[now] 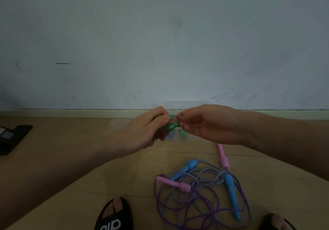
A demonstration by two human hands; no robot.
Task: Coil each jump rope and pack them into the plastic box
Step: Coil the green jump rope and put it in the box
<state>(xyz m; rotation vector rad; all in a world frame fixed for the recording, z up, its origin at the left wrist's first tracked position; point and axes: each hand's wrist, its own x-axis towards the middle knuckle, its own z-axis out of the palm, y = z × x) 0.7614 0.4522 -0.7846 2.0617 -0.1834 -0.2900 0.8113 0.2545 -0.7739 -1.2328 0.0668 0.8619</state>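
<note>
A green-handled jump rope (46, 125) is gripped in the left hand (142, 130) while its cord is pinched by the right hand (204, 124); two ropes (204, 190) are left tangled on the floor (71, 158).

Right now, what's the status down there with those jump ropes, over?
Left hand grips green-handled rope bundle; right hand fingers pinch its cord. Plastic box behind hands. Blue-handled rope and pink-handled rope tangled, uncoiled on floor.
</note>
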